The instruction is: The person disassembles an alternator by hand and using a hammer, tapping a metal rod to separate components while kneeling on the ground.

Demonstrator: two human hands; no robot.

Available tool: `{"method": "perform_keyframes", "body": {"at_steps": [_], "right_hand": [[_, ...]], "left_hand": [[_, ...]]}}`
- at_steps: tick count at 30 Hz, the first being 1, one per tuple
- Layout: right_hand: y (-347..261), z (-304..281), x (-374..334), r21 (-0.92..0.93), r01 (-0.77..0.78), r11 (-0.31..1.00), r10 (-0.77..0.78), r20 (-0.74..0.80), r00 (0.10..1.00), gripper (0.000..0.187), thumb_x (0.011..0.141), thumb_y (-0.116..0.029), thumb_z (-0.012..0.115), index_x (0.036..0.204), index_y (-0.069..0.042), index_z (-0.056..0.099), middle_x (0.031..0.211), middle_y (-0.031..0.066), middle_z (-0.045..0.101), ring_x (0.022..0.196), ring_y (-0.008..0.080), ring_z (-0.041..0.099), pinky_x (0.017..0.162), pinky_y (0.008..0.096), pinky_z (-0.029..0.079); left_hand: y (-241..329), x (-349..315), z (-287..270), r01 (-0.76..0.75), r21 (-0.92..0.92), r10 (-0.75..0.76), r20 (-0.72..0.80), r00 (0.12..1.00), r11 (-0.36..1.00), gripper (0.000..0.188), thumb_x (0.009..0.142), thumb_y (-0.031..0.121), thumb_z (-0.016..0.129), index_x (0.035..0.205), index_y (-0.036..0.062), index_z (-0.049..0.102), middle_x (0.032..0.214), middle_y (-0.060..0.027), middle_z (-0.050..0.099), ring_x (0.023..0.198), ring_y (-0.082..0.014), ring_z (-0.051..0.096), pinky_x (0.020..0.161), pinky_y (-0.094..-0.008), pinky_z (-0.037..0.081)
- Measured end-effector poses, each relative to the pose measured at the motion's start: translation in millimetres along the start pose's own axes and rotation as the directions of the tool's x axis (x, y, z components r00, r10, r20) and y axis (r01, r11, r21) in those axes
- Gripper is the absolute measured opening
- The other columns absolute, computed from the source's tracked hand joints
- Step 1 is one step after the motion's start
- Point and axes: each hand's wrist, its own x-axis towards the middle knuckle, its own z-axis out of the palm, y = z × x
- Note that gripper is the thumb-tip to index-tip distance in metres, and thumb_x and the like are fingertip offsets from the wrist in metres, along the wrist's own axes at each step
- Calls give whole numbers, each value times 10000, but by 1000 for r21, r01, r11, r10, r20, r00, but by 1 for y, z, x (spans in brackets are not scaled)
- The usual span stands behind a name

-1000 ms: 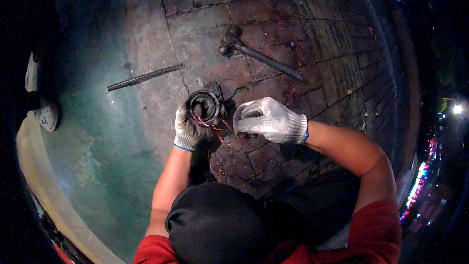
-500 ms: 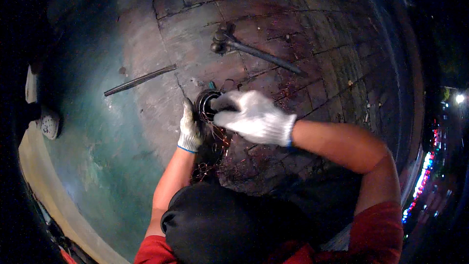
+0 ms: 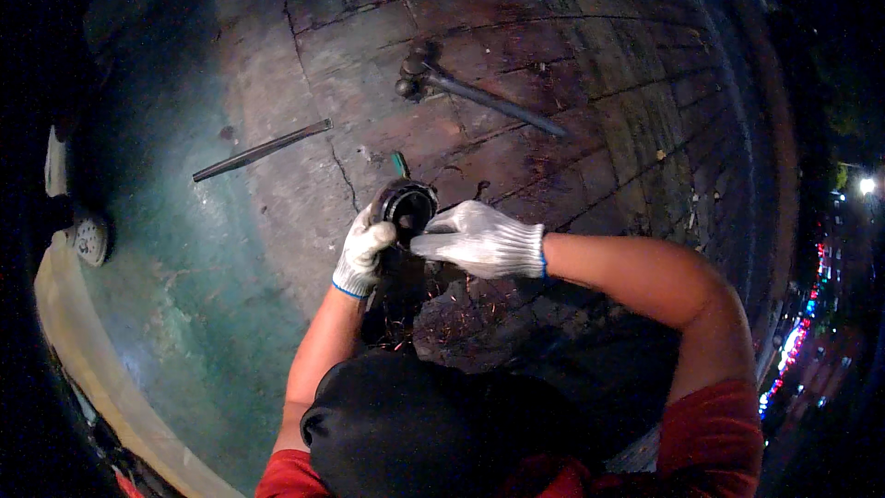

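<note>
A dark, hollow, ring-shaped metal part (image 3: 429, 199) stands tilted toward me, its opening facing up. My left hand (image 3: 362, 254), in a white knit glove, is closed around its left side with the thumb on the near rim. At the right of the opening is my right hand (image 3: 489, 238), gloved too, with fingers and thumb drawn together at the near right rim. Whatever lies between those fingertips is hidden. Thin copper-coloured wire bits (image 3: 398, 325) lie scattered below the part. A green piece (image 3: 399, 163) shows just beyond it.
Farther off on the paving lies a hammer (image 3: 498, 109) with a rounded head and long handle. A narrow metal bar (image 3: 263, 149) rests to the left. A perforated shoe (image 3: 90, 238) shows at the left edge. Small debris (image 3: 661, 155) dots the paving on the right.
The ring-shaped part has tilted so its opening shows more. My right fingers have drawn back from inside it to the near right rim. My left thumb has come over the rim.
</note>
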Motion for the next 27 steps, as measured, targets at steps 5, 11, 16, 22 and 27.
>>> {"method": "perform_keyframes", "body": {"at_steps": [5, 11, 16, 22, 27], "right_hand": [[-22, -26, -11, 61, -36, 997, 48, -213, 976, 373, 897, -330, 586, 1001, 20, 664, 909, 196, 685, 835, 200, 647, 779, 368, 488], [-1, -37, -3, -214, 52, 975, -146, -452, 880, 295, 890, -235, 593, 1032, 8, 683, 1078, 189, 661, 1081, 285, 602, 913, 344, 461], [-8, -32, -3, 115, 339, 934, -305, -241, 921, 216, 874, -174, 638, 923, 25, 706, 1100, 163, 654, 1058, 237, 591, 882, 348, 465], [-22, -39, -12, 436, 299, 849, -339, 16, 940, 193, 866, -137, 622, 777, 17, 695, 956, 132, 683, 892, 199, 624, 810, 318, 478], [-36, -40, -16, 291, 410, 865, -439, 42, 897, 189, 854, -145, 655, 783, 29, 676, 865, 108, 683, 761, 163, 626, 701, 306, 497]], "left_hand": [[-15, -19, -48, -66, -379, -23, -226, 974, 923, 662, 793, 388, 651, 1303, -4, 493, 1272, -188, 566, 1154, -350, 562, 997, -522, 457], [-14, -18, -40, 69, -466, -133, -106, 985, 882, 836, 776, 573, 657, 1356, 14, 433, 1312, -207, 526, 1141, -415, 550, 924, -547, 491], [-5, -11, -23, 123, -462, -118, 39, 992, 879, 968, 713, 689, 632, 1384, 29, 404, 1363, -186, 487, 1217, -381, 498, 991, -536, 445], [-1, -21, -20, 159, -347, -158, 31, 987, 924, 856, 720, 496, 763, 1346, 8, 443, 1330, -136, 526, 1196, -299, 526, 1043, -454, 415], [-13, -24, -10, 238, -291, -264, -52, 963, 927, 620, 858, 293, 677, 1353, 4, 438, 1283, -100, 558, 1164, -231, 547, 996, -393, 446]]}}
